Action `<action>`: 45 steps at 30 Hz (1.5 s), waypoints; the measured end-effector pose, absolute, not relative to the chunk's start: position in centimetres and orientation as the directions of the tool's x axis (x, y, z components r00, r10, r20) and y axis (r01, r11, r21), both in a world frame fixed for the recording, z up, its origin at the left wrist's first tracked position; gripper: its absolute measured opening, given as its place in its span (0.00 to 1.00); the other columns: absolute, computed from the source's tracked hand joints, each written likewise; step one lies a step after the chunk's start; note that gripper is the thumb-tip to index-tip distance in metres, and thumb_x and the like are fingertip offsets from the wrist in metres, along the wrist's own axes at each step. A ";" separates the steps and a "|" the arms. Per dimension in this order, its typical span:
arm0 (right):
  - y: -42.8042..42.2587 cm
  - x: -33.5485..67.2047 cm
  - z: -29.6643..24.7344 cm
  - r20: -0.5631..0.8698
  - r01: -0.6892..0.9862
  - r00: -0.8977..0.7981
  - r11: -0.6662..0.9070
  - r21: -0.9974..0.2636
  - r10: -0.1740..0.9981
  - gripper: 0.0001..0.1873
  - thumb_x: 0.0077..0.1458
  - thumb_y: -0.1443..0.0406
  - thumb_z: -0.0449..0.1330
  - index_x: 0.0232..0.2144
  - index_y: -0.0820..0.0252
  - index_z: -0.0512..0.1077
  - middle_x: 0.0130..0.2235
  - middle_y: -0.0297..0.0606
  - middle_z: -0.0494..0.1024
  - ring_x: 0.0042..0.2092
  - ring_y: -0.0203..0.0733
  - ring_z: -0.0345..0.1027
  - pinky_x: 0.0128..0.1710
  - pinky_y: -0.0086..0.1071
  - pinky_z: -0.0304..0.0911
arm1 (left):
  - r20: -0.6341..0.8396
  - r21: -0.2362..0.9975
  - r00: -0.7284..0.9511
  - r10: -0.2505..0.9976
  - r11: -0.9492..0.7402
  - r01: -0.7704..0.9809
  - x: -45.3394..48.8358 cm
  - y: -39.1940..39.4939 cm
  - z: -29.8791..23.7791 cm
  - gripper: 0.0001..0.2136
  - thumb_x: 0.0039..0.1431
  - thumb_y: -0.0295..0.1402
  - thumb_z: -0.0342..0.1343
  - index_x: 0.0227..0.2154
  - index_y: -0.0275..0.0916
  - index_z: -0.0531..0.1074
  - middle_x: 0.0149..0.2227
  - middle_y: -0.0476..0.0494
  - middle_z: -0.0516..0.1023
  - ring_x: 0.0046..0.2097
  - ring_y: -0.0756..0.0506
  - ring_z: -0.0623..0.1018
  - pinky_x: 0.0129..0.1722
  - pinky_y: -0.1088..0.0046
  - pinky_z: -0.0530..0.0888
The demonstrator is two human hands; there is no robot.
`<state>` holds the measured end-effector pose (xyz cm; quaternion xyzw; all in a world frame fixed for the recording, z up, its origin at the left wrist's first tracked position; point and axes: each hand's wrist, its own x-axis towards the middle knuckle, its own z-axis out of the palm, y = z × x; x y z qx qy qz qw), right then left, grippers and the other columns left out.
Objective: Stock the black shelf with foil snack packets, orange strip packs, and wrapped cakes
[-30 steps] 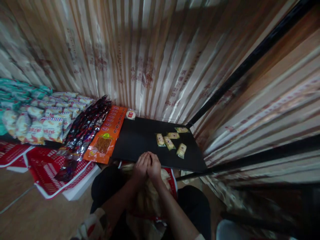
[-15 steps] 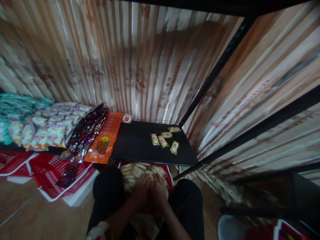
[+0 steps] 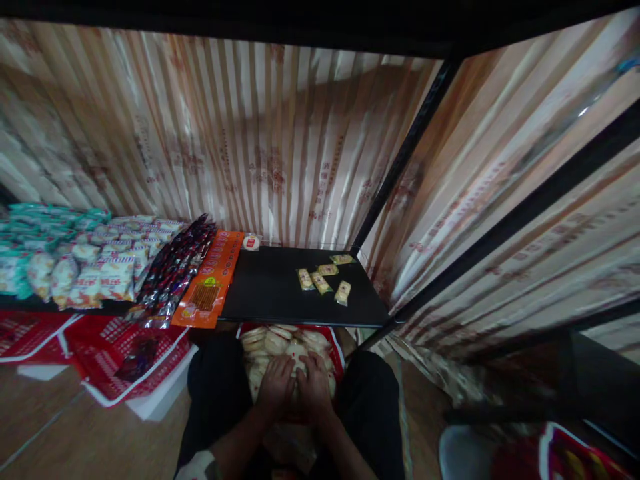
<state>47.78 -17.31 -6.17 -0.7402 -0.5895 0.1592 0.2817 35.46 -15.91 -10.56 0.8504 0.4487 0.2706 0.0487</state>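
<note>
My left hand (image 3: 275, 389) and my right hand (image 3: 315, 387) lie side by side, fingers curled down into a red bag (image 3: 339, 351) full of pale round snack packets (image 3: 273, 340) between my knees. Both hands press into the pile; what the fingers grip is hidden. Just beyond the bag is a black shelf board (image 3: 270, 293) with several small yellow packets (image 3: 323, 280) scattered near its far right corner.
Left on the shelf lie orange packs (image 3: 210, 283), dark shiny packs (image 3: 175, 270) and white and teal snack bags (image 3: 90, 267). Red bags (image 3: 115, 340) sit on the floor at left. A striped curtain backs the shelf; black frame bars (image 3: 400, 167) rise on the right.
My hands dropped from the shelf's front edge down into the red bag. The view tilted so that an upper dark shelf edge now shows along the top.
</note>
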 end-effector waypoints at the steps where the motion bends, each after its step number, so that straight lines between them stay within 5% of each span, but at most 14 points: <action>1: -17.5 47.7 -6.0 0.103 0.766 0.261 -0.141 -0.627 0.960 0.18 0.47 0.68 0.50 0.38 0.64 0.74 0.46 0.47 0.72 0.50 0.46 0.65 0.52 0.36 0.59 | 0.433 0.319 0.442 0.786 -0.592 0.740 35.4 -16.0 -10.5 0.16 0.59 0.30 0.40 0.44 0.34 0.70 0.44 0.36 0.76 0.46 0.42 0.75 0.47 0.58 0.73; 24: -20.2 45.5 -3.0 0.026 0.505 0.240 -0.102 -0.857 0.970 0.13 0.44 0.65 0.51 0.25 0.59 0.76 0.40 0.47 0.75 0.43 0.47 0.70 0.45 0.37 0.65 | 0.195 0.606 0.340 0.920 -0.386 0.696 33.0 -20.7 -8.9 0.19 0.56 0.32 0.46 0.51 0.35 0.63 0.51 0.36 0.71 0.53 0.42 0.70 0.52 0.61 0.69; 45: -17.9 45.7 -4.7 0.093 0.513 0.191 -0.018 -0.858 0.977 0.15 0.45 0.57 0.52 0.26 0.59 0.75 0.34 0.45 0.75 0.39 0.46 0.70 0.41 0.38 0.66 | 0.101 0.607 0.371 0.923 -0.352 0.712 31.6 -19.1 -8.0 0.15 0.56 0.30 0.46 0.47 0.39 0.64 0.46 0.41 0.70 0.49 0.45 0.70 0.50 0.66 0.68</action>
